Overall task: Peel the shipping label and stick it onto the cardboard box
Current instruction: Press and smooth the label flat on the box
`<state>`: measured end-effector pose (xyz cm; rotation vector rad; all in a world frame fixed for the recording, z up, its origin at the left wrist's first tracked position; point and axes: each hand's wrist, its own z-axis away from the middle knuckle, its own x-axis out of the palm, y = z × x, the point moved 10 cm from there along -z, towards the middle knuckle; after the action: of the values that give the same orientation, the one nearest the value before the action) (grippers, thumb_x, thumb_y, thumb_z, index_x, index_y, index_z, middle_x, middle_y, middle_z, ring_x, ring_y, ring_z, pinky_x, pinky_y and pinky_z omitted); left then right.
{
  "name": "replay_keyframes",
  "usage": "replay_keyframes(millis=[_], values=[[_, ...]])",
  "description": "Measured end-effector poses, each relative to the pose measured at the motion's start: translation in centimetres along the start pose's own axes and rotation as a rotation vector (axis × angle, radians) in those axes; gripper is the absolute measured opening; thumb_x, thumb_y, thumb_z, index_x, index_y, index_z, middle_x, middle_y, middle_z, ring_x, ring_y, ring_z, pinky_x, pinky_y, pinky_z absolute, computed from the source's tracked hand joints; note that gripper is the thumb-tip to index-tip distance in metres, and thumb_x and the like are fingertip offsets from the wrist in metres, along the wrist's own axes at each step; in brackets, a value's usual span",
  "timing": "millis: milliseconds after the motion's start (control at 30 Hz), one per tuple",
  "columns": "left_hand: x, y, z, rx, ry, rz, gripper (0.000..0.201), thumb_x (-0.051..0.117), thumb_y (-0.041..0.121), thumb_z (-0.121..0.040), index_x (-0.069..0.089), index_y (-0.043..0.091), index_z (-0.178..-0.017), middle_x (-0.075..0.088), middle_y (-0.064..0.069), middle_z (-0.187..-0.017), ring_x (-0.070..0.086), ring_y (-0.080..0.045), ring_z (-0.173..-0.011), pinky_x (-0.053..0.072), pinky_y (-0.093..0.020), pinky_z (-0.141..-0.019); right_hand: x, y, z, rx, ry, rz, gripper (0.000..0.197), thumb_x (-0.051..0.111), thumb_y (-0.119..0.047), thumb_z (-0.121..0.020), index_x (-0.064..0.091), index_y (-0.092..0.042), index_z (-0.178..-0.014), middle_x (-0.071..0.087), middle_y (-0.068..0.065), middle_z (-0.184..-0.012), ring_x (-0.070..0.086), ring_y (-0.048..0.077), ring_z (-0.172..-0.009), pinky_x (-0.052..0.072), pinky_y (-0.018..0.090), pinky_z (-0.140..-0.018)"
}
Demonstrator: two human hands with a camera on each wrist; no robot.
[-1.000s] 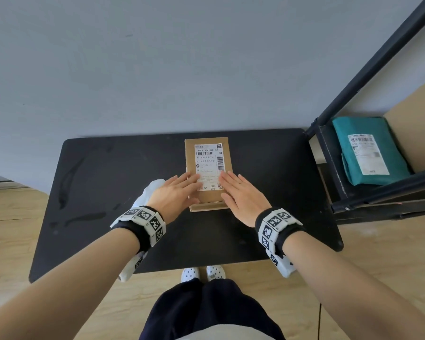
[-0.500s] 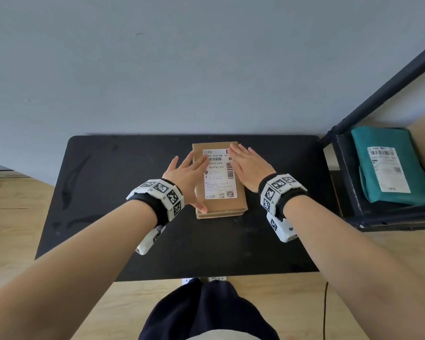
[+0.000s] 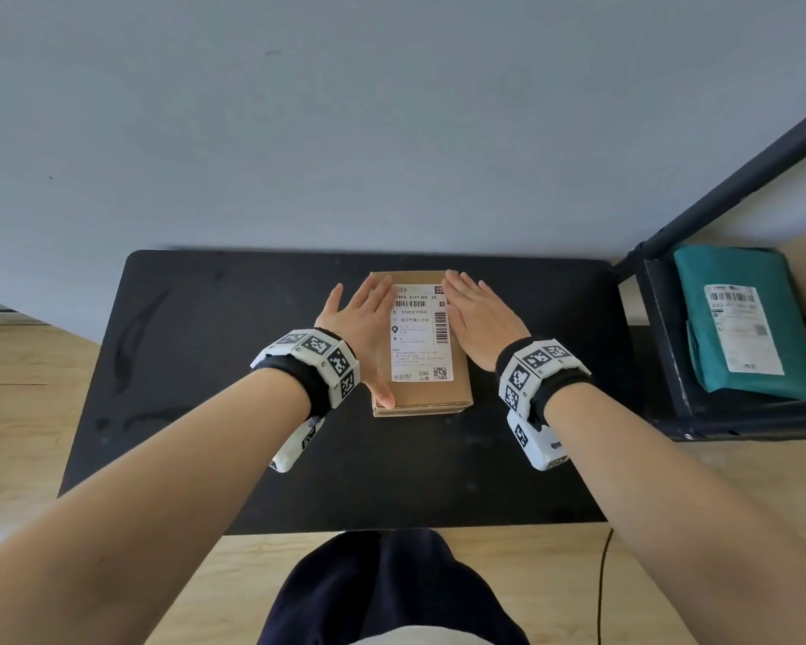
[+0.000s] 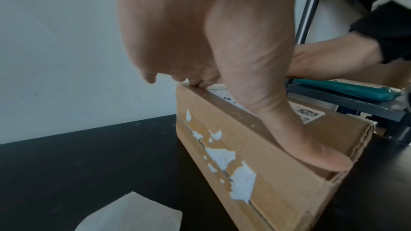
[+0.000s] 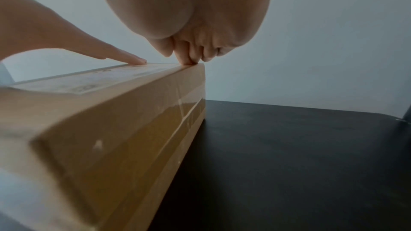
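Observation:
A flat brown cardboard box (image 3: 419, 395) lies in the middle of the black table (image 3: 205, 365). A white shipping label (image 3: 420, 335) is stuck flat on its top. My left hand (image 3: 368, 318) lies flat on the box's left side, fingers straight, thumb along the left edge near the front corner. My right hand (image 3: 478, 316) lies flat along the label's right edge, fingers straight and reaching the far corner. In the left wrist view the left thumb (image 4: 289, 129) runs down the box top (image 4: 278, 173). In the right wrist view my fingertips (image 5: 189, 59) touch the box's far edge (image 5: 133, 111).
A piece of white backing paper (image 4: 133, 213) lies on the table left of the box. A dark metal shelf (image 3: 671, 365) stands at the right, holding a teal mailer bag (image 3: 750, 318) with its own label. A grey wall runs behind the table.
Both hands slid along the box top from its near end to its far end, one on each side of the label. The head view shifted.

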<state>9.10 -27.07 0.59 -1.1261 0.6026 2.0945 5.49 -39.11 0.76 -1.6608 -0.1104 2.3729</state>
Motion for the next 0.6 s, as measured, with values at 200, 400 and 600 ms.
replay_keyframes(millis=[200, 400, 600], values=[[0.1, -0.1, 0.0, -0.017, -0.029, 0.021, 0.153, 0.080, 0.068, -0.044, -0.015, 0.013, -0.150, -0.018, 0.001, -0.160, -0.021, -0.015, -0.145, -0.003, -0.053, -0.119, 0.7, -0.3, 1.6, -0.009, -0.035, 0.039, 0.049, 0.014, -0.026, -0.103, 0.010, -0.011, -0.150, 0.007, 0.002, -0.161, 0.005, 0.014, -0.148, 0.003, 0.028, -0.120], [0.2, -0.3, 0.0, -0.019, -0.049, 0.037, 0.155, 0.081, 0.067, -0.042, -0.017, 0.013, -0.150, -0.020, 0.001, -0.159, -0.024, -0.018, -0.144, -0.007, -0.054, -0.118, -0.6, -0.6, -0.2, 0.021, -0.017, 0.027, 0.049, 0.014, -0.021, -0.103, 0.013, -0.006, -0.149, 0.009, 0.006, -0.161, 0.007, 0.016, -0.148, 0.005, 0.030, -0.120], [0.1, 0.1, 0.1, -0.012, -0.037, 0.003, 0.153, 0.079, 0.069, -0.044, -0.016, 0.012, -0.150, -0.018, -0.001, -0.160, -0.023, -0.018, -0.145, -0.005, -0.054, -0.118, 0.5, -1.1, 1.7, 0.018, -0.036, -0.019, 0.048, 0.015, -0.021, -0.103, 0.013, -0.008, -0.149, 0.007, 0.003, -0.161, 0.005, 0.014, -0.148, 0.002, 0.027, -0.120]])
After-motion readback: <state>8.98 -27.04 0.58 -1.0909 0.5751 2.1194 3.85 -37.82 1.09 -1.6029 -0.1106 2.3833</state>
